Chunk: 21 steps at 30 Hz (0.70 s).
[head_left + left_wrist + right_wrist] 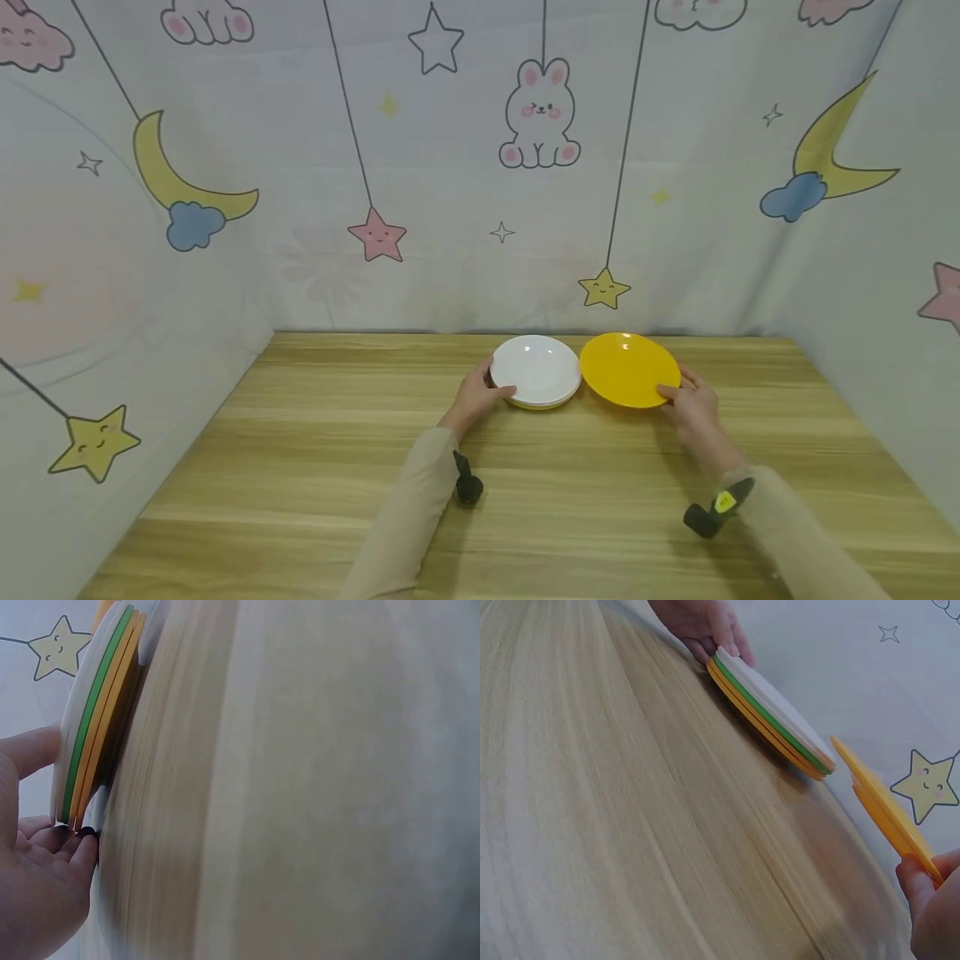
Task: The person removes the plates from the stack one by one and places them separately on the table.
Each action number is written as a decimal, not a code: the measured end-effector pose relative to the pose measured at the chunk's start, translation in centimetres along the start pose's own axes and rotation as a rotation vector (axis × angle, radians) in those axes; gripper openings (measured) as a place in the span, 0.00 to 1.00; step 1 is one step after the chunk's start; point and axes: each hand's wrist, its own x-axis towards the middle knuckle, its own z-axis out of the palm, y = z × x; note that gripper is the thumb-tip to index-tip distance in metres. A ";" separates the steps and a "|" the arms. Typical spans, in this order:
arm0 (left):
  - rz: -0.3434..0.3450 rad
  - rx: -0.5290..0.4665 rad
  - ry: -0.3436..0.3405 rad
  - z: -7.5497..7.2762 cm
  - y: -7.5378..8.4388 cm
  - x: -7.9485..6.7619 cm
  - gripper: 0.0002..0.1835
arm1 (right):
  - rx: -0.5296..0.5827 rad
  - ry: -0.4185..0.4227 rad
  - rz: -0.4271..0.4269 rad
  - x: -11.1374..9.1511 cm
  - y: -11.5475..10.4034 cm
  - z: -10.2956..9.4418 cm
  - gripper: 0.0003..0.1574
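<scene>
The yellow plate (628, 367) is just right of the stack (536, 367), tilted and held up off the table (570, 508) by the right hand (692, 406), which pinches its rim with the thumb on top; the other fingers are partly hidden by the plate, and the right-wrist view cuts off much of this hand. Whether the plate's near edge touches the stack is hard to tell. The left hand (477, 396) grips the stack's left side, thumb over the top rim, fingers mostly hidden underneath. From above, the stack shows white and a sliver of yellow; the left-wrist view reveals a green layer (94, 705) and two orange ones below the white. How many white plates top it is unclear. Behind the stack hangs a printed backdrop (450, 150), its upper figures cut off. Nearer than the stack, both sleeves (412, 508) run out of frame.
</scene>
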 end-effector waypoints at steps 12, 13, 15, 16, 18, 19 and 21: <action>0.009 -0.015 0.000 -0.1 0.0 0.0 0.41 | -0.052 0.002 0.015 0.2 0.9 -1.5 0.44; 0.009 -0.021 -0.002 -0.1 -0.1 0.0 0.41 | -0.050 0.005 0.017 0.2 1.0 -1.5 0.44; 0.008 -0.036 -0.006 -0.1 -0.1 0.0 0.41 | -0.056 0.011 0.018 0.2 1.1 -1.6 0.44; 0.011 -0.038 -0.006 -0.1 -0.1 0.0 0.42 | -0.061 0.011 0.017 0.1 1.2 -1.6 0.44; 0.009 -0.045 -0.007 -0.1 -0.1 -0.1 0.42 | -0.068 0.004 0.014 0.1 1.3 -1.7 0.44; 0.029 -0.028 -0.003 -0.1 -0.1 -0.2 0.43 | -0.072 -0.002 0.011 0.1 1.3 -1.7 0.44; 0.034 -0.024 -0.002 -0.2 -0.2 -0.1 0.43 | -0.081 -0.015 0.003 0.0 1.4 -1.6 0.44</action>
